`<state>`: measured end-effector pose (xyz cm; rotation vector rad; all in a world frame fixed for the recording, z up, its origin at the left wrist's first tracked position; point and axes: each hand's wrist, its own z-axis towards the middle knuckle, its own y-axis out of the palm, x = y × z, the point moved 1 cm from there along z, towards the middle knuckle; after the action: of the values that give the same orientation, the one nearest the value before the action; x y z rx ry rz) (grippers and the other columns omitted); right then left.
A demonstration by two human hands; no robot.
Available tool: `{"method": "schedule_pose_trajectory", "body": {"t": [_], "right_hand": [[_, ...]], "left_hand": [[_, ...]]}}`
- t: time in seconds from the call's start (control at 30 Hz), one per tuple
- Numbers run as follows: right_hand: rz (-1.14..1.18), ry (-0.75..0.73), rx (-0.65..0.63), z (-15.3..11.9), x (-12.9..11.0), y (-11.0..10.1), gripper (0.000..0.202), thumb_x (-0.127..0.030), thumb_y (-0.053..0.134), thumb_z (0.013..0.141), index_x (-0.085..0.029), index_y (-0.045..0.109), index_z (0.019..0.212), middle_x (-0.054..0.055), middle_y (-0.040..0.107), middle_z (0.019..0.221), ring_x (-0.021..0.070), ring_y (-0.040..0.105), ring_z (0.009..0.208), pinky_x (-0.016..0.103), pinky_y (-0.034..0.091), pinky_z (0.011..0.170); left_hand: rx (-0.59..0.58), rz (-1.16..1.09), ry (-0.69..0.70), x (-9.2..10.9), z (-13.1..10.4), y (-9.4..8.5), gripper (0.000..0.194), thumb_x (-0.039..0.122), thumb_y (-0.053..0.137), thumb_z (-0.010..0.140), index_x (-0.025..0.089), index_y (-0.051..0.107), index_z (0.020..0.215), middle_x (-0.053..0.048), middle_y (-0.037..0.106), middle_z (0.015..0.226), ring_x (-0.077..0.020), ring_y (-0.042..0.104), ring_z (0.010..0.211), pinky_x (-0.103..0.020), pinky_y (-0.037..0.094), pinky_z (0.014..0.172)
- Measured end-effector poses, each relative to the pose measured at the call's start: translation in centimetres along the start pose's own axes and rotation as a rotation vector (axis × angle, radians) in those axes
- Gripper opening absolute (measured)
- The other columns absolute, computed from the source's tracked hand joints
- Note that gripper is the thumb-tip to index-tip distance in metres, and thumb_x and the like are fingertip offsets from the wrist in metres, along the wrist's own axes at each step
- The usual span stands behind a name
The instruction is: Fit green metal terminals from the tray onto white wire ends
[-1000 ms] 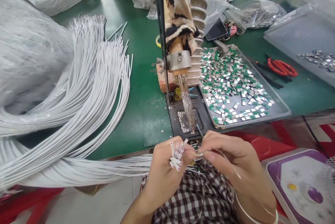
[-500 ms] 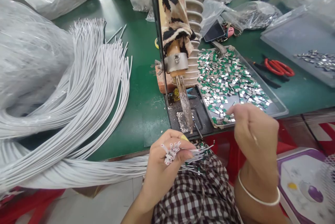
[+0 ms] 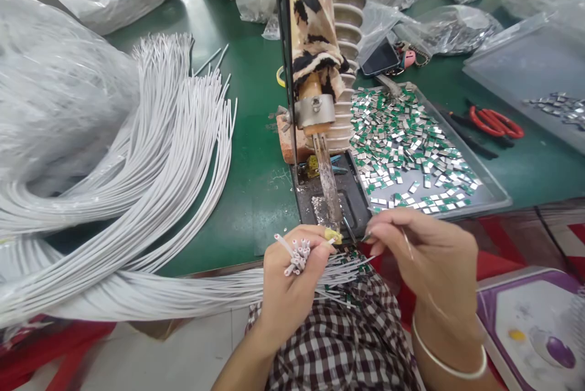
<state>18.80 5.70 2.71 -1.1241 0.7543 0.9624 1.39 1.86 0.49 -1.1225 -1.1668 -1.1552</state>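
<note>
My left hand (image 3: 295, 278) is closed round a bunch of white cables (image 3: 299, 257), whose cut ends poke out above the thumb. One cable tip lies between its thumb and forefinger, and a yellow wrap (image 3: 333, 236) covers a fingertip. Just above that finger is the sooty tip of a soldering iron (image 3: 326, 184), clamped with its nose down. My right hand (image 3: 420, 251) is pinched shut to the right of the iron, on a small dark piece too blurred to name. A thin, shiny strand runs across its fingers. Small green circuit boards with metal plugs (image 3: 406, 147) fill a tray behind it.
A thick pile of white cables (image 3: 183, 135) covers the left of the green table (image 3: 256, 196). Red-handled pliers (image 3: 496, 122) lie right of the board tray. Farther back are a phone (image 3: 380, 59), plastic bags (image 3: 461, 28) and a ribbed hose (image 3: 340, 7).
My right hand has moved left and down from the front of the board tray towards my left hand. My left forefinger and thumb have shifted slightly closer to the iron's tip.
</note>
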Motion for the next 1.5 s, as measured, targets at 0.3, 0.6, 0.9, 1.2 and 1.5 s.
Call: {"method": "schedule_pose_trajectory", "body": {"t": [0.3, 0.6, 0.9, 1.2, 1.5], "right_hand": [[0.164, -0.019, 0.054, -2.0, -1.2, 2.2, 0.014, -0.011, 0.069, 0.085, -0.025, 0.071, 0.09, -0.006, 0.071, 0.073, 0.0045, 0.066, 0.058, 0.011, 0.054, 0.056], [0.034, -0.119, 0.105, -2.5, -1.3, 2.9, 0.009, -0.014, 0.071, 0.083, -0.022, 0.067, 0.085, -0.007, 0.072, 0.071, 0.0055, 0.065, 0.055, 0.013, 0.056, 0.056], [-0.175, -0.248, 0.177, -3.6, -0.9, 2.4, 0.032, -0.006, 0.054, 0.091, -0.019, 0.063, 0.119, 0.0, 0.077, 0.099, 0.0097, 0.073, 0.086, 0.017, 0.058, 0.083], [-0.226, -0.458, 0.227, -2.3, -2.0, 2.5, 0.019, 0.0, 0.067, 0.081, -0.013, 0.07, 0.095, 0.005, 0.071, 0.098, 0.0111, 0.068, 0.092, 0.021, 0.058, 0.087], [-0.188, -0.463, 0.129, -2.5, -2.6, 2.1, 0.022, -0.003, 0.068, 0.081, -0.015, 0.068, 0.099, 0.006, 0.069, 0.102, 0.0142, 0.066, 0.094, 0.026, 0.058, 0.087]], "left_hand": [[0.014, -0.025, -0.028, 0.5, 0.4, 0.5, 0.02, 0.013, 0.059, 0.09, 0.022, 0.07, 0.077, 0.001, 0.076, 0.087, -0.0153, 0.071, 0.082, -0.025, 0.052, 0.073], [0.057, -0.008, 0.061, 1.3, 0.6, 0.5, 0.021, 0.007, 0.061, 0.085, 0.02, 0.071, 0.071, 0.003, 0.076, 0.079, -0.0113, 0.069, 0.077, -0.019, 0.052, 0.075], [0.07, 0.015, 0.06, 2.0, 0.7, 0.4, 0.022, 0.005, 0.061, 0.083, 0.02, 0.071, 0.069, 0.003, 0.075, 0.077, -0.0106, 0.07, 0.076, -0.018, 0.052, 0.073], [0.065, 0.017, 0.052, 2.3, 1.2, 0.3, 0.023, 0.005, 0.061, 0.085, 0.02, 0.071, 0.07, 0.003, 0.075, 0.077, -0.0114, 0.07, 0.079, -0.018, 0.052, 0.076], [0.047, -0.009, 0.027, 2.5, 0.6, 0.1, 0.023, 0.007, 0.061, 0.087, 0.02, 0.071, 0.072, 0.001, 0.076, 0.083, -0.0143, 0.071, 0.082, -0.023, 0.052, 0.079]]}}
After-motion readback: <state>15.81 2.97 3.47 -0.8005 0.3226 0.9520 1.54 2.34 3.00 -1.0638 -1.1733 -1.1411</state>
